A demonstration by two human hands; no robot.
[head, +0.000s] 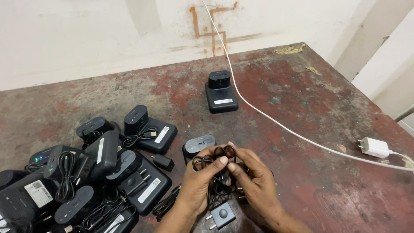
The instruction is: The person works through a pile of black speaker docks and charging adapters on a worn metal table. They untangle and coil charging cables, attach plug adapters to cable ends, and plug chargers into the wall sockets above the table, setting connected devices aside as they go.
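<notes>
My left hand [199, 183] and my right hand [254, 181] meet at the table's front, both gripping a coiled black cable [214, 160] between thumbs and fingers. Loops of it stick up above my fingers. A black plug adapter [221, 214] with metal pins lies on the table just below my hands. A small black device with a grey top [197, 145] sits right behind my left hand.
A heap of black devices, cables and adapters [95, 172] fills the front left. One black device on a dock [221, 91] stands alone mid-table. A white cable [276, 123] runs from the wall to a white charger [374, 147] at the right, on a worn red table [310, 103].
</notes>
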